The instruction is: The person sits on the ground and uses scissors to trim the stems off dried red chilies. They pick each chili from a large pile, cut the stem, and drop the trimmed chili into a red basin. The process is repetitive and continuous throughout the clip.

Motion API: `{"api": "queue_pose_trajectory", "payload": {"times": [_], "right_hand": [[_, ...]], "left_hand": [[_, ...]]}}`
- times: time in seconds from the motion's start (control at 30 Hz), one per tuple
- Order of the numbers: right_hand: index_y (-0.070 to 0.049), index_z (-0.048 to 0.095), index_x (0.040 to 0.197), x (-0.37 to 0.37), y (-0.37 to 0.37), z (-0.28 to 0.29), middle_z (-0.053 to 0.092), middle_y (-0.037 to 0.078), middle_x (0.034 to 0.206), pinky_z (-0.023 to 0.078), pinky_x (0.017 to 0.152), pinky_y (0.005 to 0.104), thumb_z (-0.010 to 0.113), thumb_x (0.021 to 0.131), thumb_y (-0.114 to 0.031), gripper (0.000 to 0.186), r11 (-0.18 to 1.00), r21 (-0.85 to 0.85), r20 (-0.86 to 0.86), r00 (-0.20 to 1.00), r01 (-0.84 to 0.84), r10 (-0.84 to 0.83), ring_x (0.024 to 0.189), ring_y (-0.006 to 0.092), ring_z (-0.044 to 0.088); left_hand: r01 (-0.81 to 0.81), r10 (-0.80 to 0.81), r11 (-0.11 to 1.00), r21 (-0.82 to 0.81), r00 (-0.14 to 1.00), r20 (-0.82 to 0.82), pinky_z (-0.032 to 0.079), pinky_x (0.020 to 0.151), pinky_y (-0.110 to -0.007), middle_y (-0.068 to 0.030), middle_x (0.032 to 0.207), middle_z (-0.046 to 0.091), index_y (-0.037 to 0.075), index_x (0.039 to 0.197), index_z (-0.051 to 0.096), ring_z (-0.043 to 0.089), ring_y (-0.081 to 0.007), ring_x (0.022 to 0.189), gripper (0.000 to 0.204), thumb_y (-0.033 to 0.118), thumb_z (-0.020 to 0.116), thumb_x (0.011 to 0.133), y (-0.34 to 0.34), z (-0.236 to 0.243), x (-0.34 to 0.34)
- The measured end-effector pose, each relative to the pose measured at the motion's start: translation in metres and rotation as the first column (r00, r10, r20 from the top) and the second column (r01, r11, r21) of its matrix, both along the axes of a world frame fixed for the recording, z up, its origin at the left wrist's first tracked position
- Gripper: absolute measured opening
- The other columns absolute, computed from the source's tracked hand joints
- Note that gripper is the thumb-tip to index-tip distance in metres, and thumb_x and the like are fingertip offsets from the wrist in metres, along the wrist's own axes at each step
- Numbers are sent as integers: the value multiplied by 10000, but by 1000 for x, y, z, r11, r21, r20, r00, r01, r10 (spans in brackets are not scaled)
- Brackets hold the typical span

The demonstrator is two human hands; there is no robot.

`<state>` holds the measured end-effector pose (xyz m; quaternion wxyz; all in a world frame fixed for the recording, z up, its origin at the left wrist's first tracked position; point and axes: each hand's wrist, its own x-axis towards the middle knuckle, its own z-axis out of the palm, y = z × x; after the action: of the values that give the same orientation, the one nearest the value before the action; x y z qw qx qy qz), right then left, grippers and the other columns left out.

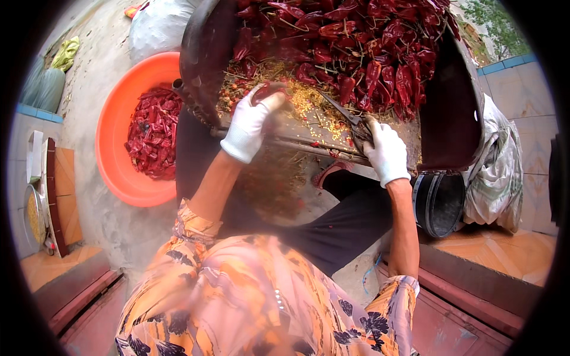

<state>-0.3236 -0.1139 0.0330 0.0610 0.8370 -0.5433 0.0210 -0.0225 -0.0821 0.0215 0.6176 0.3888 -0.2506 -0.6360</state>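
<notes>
My left hand, in a white glove with bare fingertips, is closed on a dried red chili over the near left part of a dark trough. The chili and fingertips are partly blurred. In my right hand, gloved the same way, is a pair of scissors, its blades pointing up and left over the trough. A large heap of dried red chilies fills the far part of the trough. Loose yellow seeds and bits of stem lie between my hands.
An orange basin holding cut red chili pieces stands left of the trough. Beyond it is a white sack. A black bucket lies by a whitish sack at right. My legs are under the trough's near edge.
</notes>
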Motion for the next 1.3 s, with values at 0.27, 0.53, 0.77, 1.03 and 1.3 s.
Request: {"api": "queue_pose_trajectory", "payload": {"times": [0.27, 0.53, 0.77, 1.03, 1.3], "right_hand": [[-168, 481, 1382, 10, 6, 19, 616, 114, 919, 528, 747, 383, 661, 749, -139, 659, 996, 25, 244, 967, -80, 71, 833, 254, 645], [-60, 525, 1337, 67, 84, 18, 664, 159, 923, 528, 766, 315, 619, 844, -113, 505, 925, 368, 689, 694, -90, -207, 780, 206, 671], [-78, 563, 1238, 88, 103, 31, 606, 140, 1046, 511, 802, 379, 717, 807, -208, 475, 954, 247, 586, 810, -169, -8, 939, 314, 622], [-69, 555, 1233, 93, 120, 27, 562, 145, 984, 495, 756, 402, 699, 832, -275, 473, 942, 266, 457, 887, -204, 64, 872, 322, 585], [-73, 557, 1211, 101, 137, 10, 560, 155, 960, 499, 727, 438, 684, 849, -322, 457, 919, 361, 440, 898, -158, -19, 885, 339, 594]], "left_hand": [[69, -66, 997, 39, 995, -71, 435, 519, -259, -83, 877, 668, 89, 1105, 587, 559, -92, 609, 178, 161, 622, 946, 13, 8, 9], [275, -245, 959, 66, 923, -298, 391, 527, -257, -67, 868, 646, 82, 1060, 574, 501, -81, 616, 146, 162, 620, 947, 39, 14, 2], [329, -299, 940, 92, 922, -245, 379, 526, -258, -42, 795, 596, 52, 1026, 589, 468, -83, 595, 135, 147, 624, 937, 69, 11, 3], [392, -342, 910, 134, 893, -290, 329, 522, -262, 13, 688, 488, 48, 1011, 595, 409, -83, 577, 98, 108, 603, 934, 89, -1, 5], [425, -330, 882, 204, 866, -375, 376, 537, -239, -23, 783, 585, 42, 1060, 597, 426, -67, 592, 146, 106, 613, 931, 105, -22, 6]]}}
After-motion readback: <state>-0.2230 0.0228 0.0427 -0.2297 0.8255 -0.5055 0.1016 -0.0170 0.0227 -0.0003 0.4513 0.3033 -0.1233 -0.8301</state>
